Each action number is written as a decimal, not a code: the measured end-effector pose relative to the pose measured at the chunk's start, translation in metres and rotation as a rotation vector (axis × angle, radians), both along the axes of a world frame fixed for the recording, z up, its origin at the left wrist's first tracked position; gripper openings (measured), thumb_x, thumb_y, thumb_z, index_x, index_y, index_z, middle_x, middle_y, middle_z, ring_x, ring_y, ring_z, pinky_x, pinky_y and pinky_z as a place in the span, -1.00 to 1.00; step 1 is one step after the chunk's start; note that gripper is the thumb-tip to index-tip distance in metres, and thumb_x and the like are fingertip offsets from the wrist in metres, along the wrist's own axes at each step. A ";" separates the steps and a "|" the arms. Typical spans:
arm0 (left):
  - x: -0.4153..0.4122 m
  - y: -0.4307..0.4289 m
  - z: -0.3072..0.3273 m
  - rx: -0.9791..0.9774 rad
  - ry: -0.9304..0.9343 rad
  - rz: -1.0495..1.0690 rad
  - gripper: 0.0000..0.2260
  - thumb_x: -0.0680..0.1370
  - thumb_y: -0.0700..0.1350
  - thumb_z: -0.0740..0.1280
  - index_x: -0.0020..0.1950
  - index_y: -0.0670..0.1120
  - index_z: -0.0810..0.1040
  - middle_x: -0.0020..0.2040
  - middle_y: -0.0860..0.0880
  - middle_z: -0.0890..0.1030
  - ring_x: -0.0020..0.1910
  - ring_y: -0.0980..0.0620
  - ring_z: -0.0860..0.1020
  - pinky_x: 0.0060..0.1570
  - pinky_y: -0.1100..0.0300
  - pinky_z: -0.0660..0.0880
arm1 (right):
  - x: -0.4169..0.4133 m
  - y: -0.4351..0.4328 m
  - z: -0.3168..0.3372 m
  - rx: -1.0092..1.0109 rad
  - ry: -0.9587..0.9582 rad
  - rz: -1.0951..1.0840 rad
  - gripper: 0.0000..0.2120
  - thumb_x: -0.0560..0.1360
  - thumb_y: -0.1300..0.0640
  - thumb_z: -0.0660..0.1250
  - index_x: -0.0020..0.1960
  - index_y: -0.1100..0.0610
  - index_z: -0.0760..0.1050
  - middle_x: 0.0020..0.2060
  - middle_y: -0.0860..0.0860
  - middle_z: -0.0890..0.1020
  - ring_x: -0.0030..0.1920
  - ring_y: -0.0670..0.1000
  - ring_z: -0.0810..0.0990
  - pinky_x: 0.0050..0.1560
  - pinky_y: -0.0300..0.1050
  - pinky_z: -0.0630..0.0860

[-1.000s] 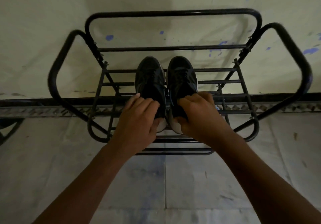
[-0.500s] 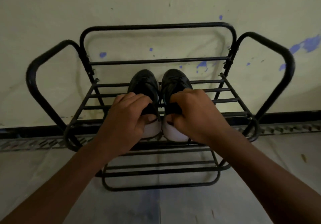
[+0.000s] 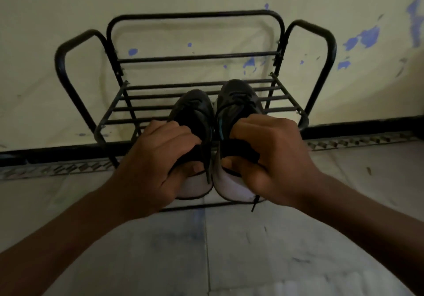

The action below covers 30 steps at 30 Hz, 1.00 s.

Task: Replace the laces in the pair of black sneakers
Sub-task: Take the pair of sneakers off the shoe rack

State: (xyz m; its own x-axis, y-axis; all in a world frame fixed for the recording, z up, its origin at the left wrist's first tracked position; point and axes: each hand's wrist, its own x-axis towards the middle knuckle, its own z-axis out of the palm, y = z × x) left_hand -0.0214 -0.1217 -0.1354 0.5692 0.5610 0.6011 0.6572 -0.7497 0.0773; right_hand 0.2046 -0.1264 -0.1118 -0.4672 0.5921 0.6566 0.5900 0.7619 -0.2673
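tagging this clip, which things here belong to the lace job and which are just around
Job: left sneaker, gripped by left hand; right sneaker, gripped by right hand; black lace end dangling below it.
Just around: black metal shoe rack; paint-chipped wall; tiled floor.

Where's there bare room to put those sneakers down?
Bare floor lies before the shoe rack, between the forearms. The rack's shelf bars are free left of the left sneaker and right of the right sneaker. Its middle is crowded: left hand and right hand grip the heels.

heels of sneakers hidden under hands, forearms cut off, lacing perhaps blurred
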 end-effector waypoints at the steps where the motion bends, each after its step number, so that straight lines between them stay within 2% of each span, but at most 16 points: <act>1: 0.000 -0.012 -0.003 0.000 0.006 -0.021 -0.70 0.62 -0.05 0.28 0.03 -0.28 0.63 -0.10 -0.15 0.61 -0.15 -0.13 0.52 -0.04 0.03 0.36 | 0.001 -0.012 -0.004 -0.010 0.007 0.030 -0.81 0.29 0.21 0.44 -0.34 0.14 0.42 -0.42 -0.02 0.42 -0.39 0.04 0.37 -0.41 0.00 0.35; 4: 0.000 -0.043 -0.014 0.032 0.049 -0.064 -0.66 0.67 -0.07 0.19 -0.03 -0.27 0.64 -0.14 -0.15 0.57 -0.20 -0.08 0.45 -0.02 0.12 0.25 | 0.002 -0.040 -0.020 -0.017 0.004 0.120 -0.78 0.26 0.25 0.45 -0.35 0.14 0.39 -0.41 -0.02 0.39 -0.40 0.03 0.33 -0.42 0.00 0.31; 10: -0.002 -0.098 -0.037 0.041 0.022 -0.120 -0.56 0.68 -0.06 0.12 -0.14 -0.30 0.65 -0.23 -0.20 0.55 -0.28 -0.09 0.37 -0.13 0.05 0.21 | 0.000 -0.079 -0.044 -0.003 0.003 0.291 -0.74 0.25 0.29 0.45 -0.34 0.15 0.35 -0.33 -0.07 0.28 -0.35 0.00 0.21 -0.40 -0.05 0.24; 15: -0.004 -0.132 -0.065 0.006 0.029 -0.122 -0.81 0.49 -0.19 0.33 -0.19 -0.31 0.65 -0.26 -0.19 0.52 -0.31 -0.09 0.36 -0.25 -0.01 0.25 | -0.002 -0.102 -0.065 -0.086 -0.010 0.397 -0.78 0.28 0.27 0.46 -0.33 0.20 0.40 -0.32 -0.06 0.29 -0.34 0.01 0.24 -0.40 -0.05 0.26; 18: -0.004 -0.141 -0.084 -0.067 0.038 -0.140 -0.82 0.49 -0.19 0.32 -0.17 -0.29 0.64 -0.26 -0.18 0.50 -0.31 -0.09 0.34 -0.20 0.04 0.20 | -0.003 -0.111 -0.086 -0.138 -0.063 0.392 -0.78 0.27 0.27 0.48 -0.33 0.22 0.41 -0.39 0.03 0.39 -0.37 0.06 0.30 -0.40 -0.04 0.26; 23: -0.004 -0.149 -0.139 -0.177 0.051 -0.099 -0.80 0.56 -0.18 0.29 -0.14 -0.28 0.61 -0.23 -0.18 0.46 -0.28 -0.09 0.31 -0.22 0.03 0.22 | -0.003 -0.118 -0.142 -0.235 -0.117 0.346 -0.75 0.26 0.27 0.49 -0.31 0.20 0.39 -0.37 0.10 0.45 -0.36 0.12 0.35 -0.38 -0.09 0.25; 26: -0.005 -0.149 -0.181 -0.252 0.089 -0.058 -0.77 0.61 -0.17 0.24 -0.07 -0.28 0.62 -0.19 -0.19 0.49 -0.26 -0.11 0.36 -0.21 0.02 0.30 | -0.003 -0.118 -0.186 -0.273 -0.176 0.315 -0.78 0.30 0.24 0.47 -0.30 0.20 0.41 -0.35 0.11 0.47 -0.35 0.12 0.37 -0.35 -0.12 0.24; 30: -0.006 -0.147 -0.237 -0.276 0.137 -0.004 -0.82 0.58 -0.22 0.29 0.01 -0.30 0.64 -0.13 -0.21 0.57 -0.21 -0.16 0.46 -0.16 -0.03 0.43 | 0.003 -0.110 -0.243 -0.306 -0.250 0.269 -0.82 0.35 0.22 0.43 -0.29 0.20 0.42 -0.34 0.11 0.48 -0.38 0.16 0.39 -0.42 -0.04 0.35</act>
State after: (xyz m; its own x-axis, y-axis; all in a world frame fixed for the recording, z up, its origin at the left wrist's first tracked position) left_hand -0.0272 -0.2690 -0.3726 0.6372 0.6896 0.3440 0.6725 -0.7156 0.1889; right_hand 0.2077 -0.2363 -0.3545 -0.7519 0.5768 0.3194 0.4571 0.8051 -0.3780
